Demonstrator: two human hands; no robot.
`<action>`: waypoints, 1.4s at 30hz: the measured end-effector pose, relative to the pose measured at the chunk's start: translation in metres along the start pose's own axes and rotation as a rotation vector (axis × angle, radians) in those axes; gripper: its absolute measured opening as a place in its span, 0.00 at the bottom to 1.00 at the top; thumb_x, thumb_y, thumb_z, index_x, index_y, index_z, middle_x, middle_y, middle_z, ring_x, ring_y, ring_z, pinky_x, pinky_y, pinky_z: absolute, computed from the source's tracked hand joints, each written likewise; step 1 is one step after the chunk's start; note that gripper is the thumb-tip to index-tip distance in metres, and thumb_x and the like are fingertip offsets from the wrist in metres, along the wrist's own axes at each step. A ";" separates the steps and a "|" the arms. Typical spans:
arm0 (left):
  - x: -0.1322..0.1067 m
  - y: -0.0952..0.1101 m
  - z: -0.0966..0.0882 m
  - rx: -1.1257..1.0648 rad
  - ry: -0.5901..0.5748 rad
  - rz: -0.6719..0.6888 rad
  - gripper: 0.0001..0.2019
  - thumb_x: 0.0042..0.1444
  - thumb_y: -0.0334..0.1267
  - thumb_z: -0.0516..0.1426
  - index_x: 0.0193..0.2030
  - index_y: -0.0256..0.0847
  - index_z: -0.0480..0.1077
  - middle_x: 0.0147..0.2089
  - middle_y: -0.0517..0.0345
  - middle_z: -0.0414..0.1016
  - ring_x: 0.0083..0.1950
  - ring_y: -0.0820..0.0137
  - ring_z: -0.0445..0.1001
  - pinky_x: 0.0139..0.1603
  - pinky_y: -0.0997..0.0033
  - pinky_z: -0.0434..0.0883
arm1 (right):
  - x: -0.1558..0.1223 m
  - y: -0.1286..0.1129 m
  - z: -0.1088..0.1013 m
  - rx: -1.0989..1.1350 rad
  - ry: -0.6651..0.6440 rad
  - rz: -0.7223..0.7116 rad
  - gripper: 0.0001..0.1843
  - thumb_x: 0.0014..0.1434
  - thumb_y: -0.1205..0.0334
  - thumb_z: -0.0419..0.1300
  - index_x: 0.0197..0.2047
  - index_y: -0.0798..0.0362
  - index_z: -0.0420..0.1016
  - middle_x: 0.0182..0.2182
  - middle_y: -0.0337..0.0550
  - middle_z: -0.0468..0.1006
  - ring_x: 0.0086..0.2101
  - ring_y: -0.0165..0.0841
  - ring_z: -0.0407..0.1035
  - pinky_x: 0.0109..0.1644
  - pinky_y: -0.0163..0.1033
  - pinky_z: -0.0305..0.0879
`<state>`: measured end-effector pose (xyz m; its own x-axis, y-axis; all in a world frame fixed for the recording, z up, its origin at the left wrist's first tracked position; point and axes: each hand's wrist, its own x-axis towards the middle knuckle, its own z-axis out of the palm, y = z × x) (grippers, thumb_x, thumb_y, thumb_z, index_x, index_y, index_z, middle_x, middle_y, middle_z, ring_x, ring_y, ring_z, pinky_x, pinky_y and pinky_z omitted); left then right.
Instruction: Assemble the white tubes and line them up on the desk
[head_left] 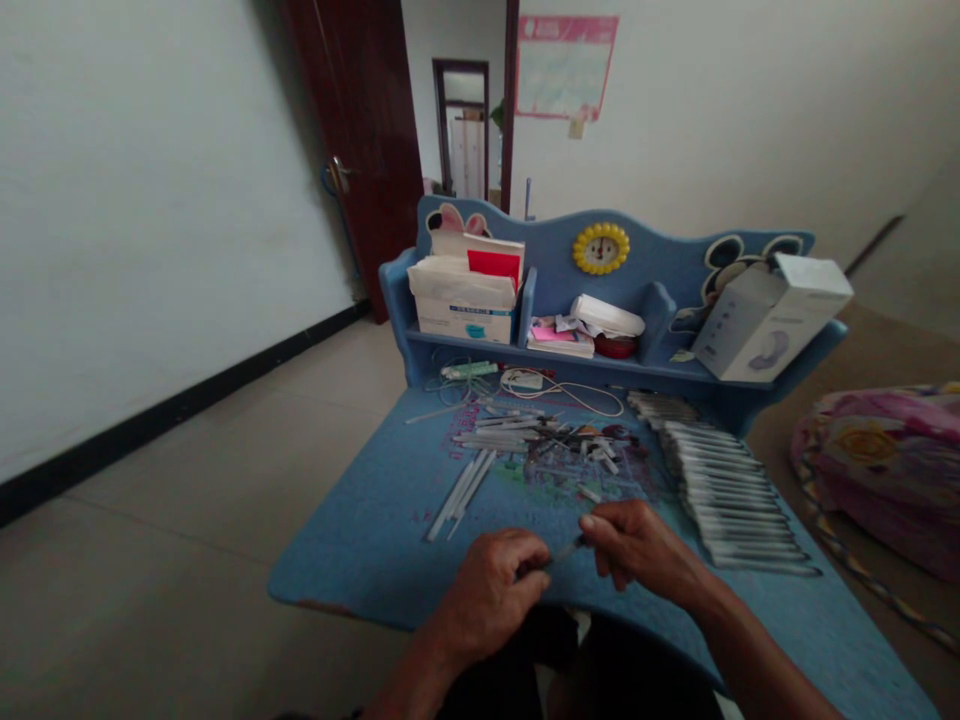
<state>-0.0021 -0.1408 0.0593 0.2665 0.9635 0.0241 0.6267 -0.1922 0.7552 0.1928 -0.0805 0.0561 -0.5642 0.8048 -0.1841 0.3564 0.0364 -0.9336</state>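
Near the front edge of the blue desk (367,530), my left hand (499,580) is closed around one end of a slim pale pen (564,552). My right hand (637,545) pinches the pen's other end, where a dark part shows at the fingertips. The fingers cover much of the pen. Beyond my left hand lie several white tubes (463,490). A heap of small parts (562,440), pale tubes and dark pieces mixed, spreads behind both hands. To the right of my right hand, many similar pens (731,495) lie side by side in a stack with dark tips.
A blue shelf (465,345) runs along the desk's back, bearing a mask box (465,300), papers (559,340) and a tilted white box (772,320). A yellow clock (601,248) sits above. Cords (577,392) lie below the shelf. Floral bedding (877,470) is at right.
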 end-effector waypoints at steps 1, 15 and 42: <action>0.000 0.000 0.000 0.001 0.006 0.004 0.04 0.47 0.29 0.53 0.26 0.39 0.68 0.27 0.62 0.68 0.33 0.72 0.68 0.35 0.76 0.60 | 0.000 0.001 0.000 0.011 0.009 -0.022 0.20 0.56 0.47 0.53 0.28 0.56 0.69 0.16 0.35 0.69 0.14 0.24 0.62 0.17 0.28 0.53; 0.007 -0.021 0.014 0.370 0.287 0.154 0.07 0.50 0.25 0.53 0.33 0.39 0.68 0.32 0.56 0.72 0.36 0.65 0.70 0.37 0.67 0.66 | 0.010 -0.002 0.017 0.061 0.112 0.047 0.11 0.51 0.59 0.55 0.22 0.55 0.67 0.13 0.32 0.67 0.12 0.23 0.60 0.15 0.27 0.54; 0.007 -0.016 0.000 0.121 0.284 -0.074 0.08 0.53 0.39 0.53 0.26 0.40 0.67 0.26 0.61 0.68 0.30 0.70 0.68 0.32 0.73 0.64 | 0.028 0.032 -0.022 -0.363 0.441 0.137 0.16 0.59 0.52 0.49 0.32 0.54 0.71 0.19 0.37 0.72 0.17 0.27 0.66 0.20 0.29 0.59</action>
<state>-0.0100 -0.1306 0.0478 0.0128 0.9860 0.1665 0.7238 -0.1240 0.6788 0.2047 -0.0443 0.0278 -0.1594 0.9842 -0.0773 0.6806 0.0529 -0.7307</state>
